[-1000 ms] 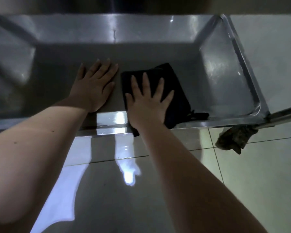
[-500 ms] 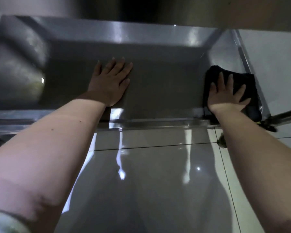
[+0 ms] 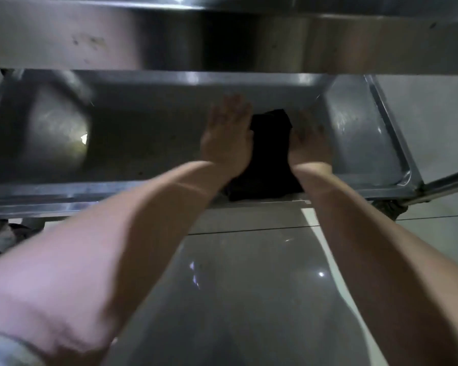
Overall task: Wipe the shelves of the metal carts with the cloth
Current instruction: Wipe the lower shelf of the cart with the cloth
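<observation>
Now both hands sit close together on the lower shelf (image 3: 143, 143) of the metal cart, w/ the black cloth (image 3: 269, 157) between them. Half a sec ago the right hand had the cloth pressed into the far right corner of the shelf and the left hand was flat near the middle, well apart; since then the cloth has come back toward the centre-right and the left hand has shifted right to meet it. Camera has also dropped or tilted, so the underside of the upper shelf (image 3: 222, 40) now fills the top of the view.

Left hand (image 3: 226, 136): palm down, fingers (image 3: 232, 107) stretched out and mostly together, blurred; its thumb side touches the cloth's left edge. Right hand (image 3: 311, 146): also flat-ish at the cloth's right edge, fingers (image 3: 308, 122) pointing toward the back wall, but too blurred and dark to say how far they spread. Neither hand visibly clamps the cloth; both look laid against or on its edges.

Cloth lies bunched lengthways on the shelf, from about mid-depth to the front lip, its near end draping at the rim. Glossy tiled floor (image 3: 249, 286) below, a caster (image 3: 389, 208) at the cart's front right corner.
</observation>
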Motion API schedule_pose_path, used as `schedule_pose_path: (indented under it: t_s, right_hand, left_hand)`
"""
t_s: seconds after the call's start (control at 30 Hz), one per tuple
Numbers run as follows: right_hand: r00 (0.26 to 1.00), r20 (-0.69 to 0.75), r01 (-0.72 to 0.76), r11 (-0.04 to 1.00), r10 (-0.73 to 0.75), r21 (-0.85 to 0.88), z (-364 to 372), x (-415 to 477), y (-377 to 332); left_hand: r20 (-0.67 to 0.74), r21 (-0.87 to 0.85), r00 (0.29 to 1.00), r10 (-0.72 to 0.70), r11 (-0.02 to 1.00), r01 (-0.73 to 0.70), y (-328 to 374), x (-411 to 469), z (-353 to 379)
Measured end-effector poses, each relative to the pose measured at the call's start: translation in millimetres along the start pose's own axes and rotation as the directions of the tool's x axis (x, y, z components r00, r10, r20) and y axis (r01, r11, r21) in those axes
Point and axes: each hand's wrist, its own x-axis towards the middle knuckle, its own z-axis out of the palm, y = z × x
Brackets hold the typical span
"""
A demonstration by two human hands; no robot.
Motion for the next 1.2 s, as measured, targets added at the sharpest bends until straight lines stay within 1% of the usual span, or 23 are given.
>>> schedule_pose_path:
  t_s: [0.03,0.07,0.1,0.13,0.17,0.23,0.3,0.37,0.4,0.47,0.5,0.53,0.57,0.6,0.63,0.67,0.7,0.77,0.9,0.97,1.07,1.2]
  right_hand:
    - [0.998,0.043,-0.039,0.999,0.038,0.012,-6,-1,13]
    - [0.993,0.109,-0.048,0.998,0.045,0.027,-7,-4,24]
    - [0.985,0.170,-0.027,0.999,0.021,0.033,-4,-8,31]
    - [0.978,0.207,0.009,1.000,-0.014,0.027,0,-11,35]
    - [0.974,0.221,0.039,0.999,-0.041,0.012,3,-10,38]
    - [0.970,0.235,0.074,0.997,-0.065,-0.027,7,-5,41]
    - [0.964,0.255,0.087,0.995,-0.073,-0.047,7,0,41]
    - [0.968,0.250,0.056,0.996,-0.039,-0.063,8,2,39]
    - [0.972,0.233,0.020,0.995,0.003,-0.099,10,0,37]
    - [0.979,0.182,-0.060,0.979,0.096,-0.197,16,-5,27]
    - [0.983,0.151,-0.073,0.971,0.109,-0.227,20,-8,17]
    - [0.990,0.125,-0.036,0.969,0.069,-0.244,26,-12,6]
    - [0.993,0.113,0.064,0.962,-0.035,-0.265,32,-17,-6]
    - [0.979,0.126,0.189,0.940,-0.159,-0.284,40,-21,-18]
    - [0.956,0.157,0.285,0.912,-0.248,-0.296,48,-23,-29]
    - [0.945,0.182,0.318,0.901,-0.273,-0.296,53,-24,-37]
    - [0.948,0.189,0.303,0.904,-0.255,-0.302,58,-25,-41]
    - [0.961,0.151,0.267,0.911,-0.230,-0.315,65,-25,-39]
    - [0.961,0.095,0.275,0.902,-0.258,-0.332,71,-25,-36]
    - [0.963,0.062,0.268,0.901,-0.263,-0.340,73,-26,-37]
    - [0.958,0.060,0.283,0.896,-0.280,-0.342,73,-28,-38]
    - [0.957,0.059,0.285,0.887,-0.283,-0.365,74,-28,-38]
  left_hand:
    - [0.100,-0.021,0.995,-0.029,0.999,0.031,23,0,9]
    - [0.195,-0.019,0.978,-0.077,0.996,0.082,44,-2,18]
    - [0.254,0.016,0.958,-0.136,0.991,0.136,57,-5,28]
    - [0.274,0.064,0.943,-0.187,0.982,0.176,63,-8,37]
    - [0.269,0.100,0.938,-0.219,0.975,0.199,64,-10,43]
    - [0.231,0.114,0.953,-0.195,0.978,0.173,49,-13,44]
    - [0.162,0.118,0.976,-0.142,0.985,0.123,18,-16,38]
    - [0.087,0.127,0.984,-0.153,0.982,0.141,-27,-22,27]
    - [0.085,0.132,0.981,-0.177,0.977,0.164,-53,-25,20]
    - [0.137,0.145,0.972,-0.193,0.974,0.173,-99,-33,7]
    - [0.160,0.154,0.970,-0.182,0.975,0.157,-114,-38,1]
    - [0.176,0.163,0.970,-0.167,0.977,0.139,-123,-43,-3]
    - [0.183,0.170,0.970,-0.159,0.977,0.128,-127,-48,-5]
    - [0.183,0.177,0.970,-0.161,0.976,0.129,-126,-53,-5]
    - [0.181,0.182,0.969,-0.169,0.974,0.136,-125,-60,-5]
    - [0.183,0.185,0.967,-0.177,0.972,0.143,-122,-67,-5]
    - [0.188,0.182,0.965,-0.184,0.972,0.150,-119,-75,-5]
    - [0.191,0.166,0.965,-0.181,0.975,0.150,-114,-91,-7]
    - [0.205,0.175,0.967,-0.153,0.977,0.118,-108,-98,-2]
    - [0.187,0.201,0.966,-0.177,0.970,0.139,-109,-78,3]
    - [0.159,0.190,0.970,-0.186,0.969,0.155,-113,-33,9]
    - [0.177,0.191,0.974,-0.143,0.976,0.108,-111,23,14]
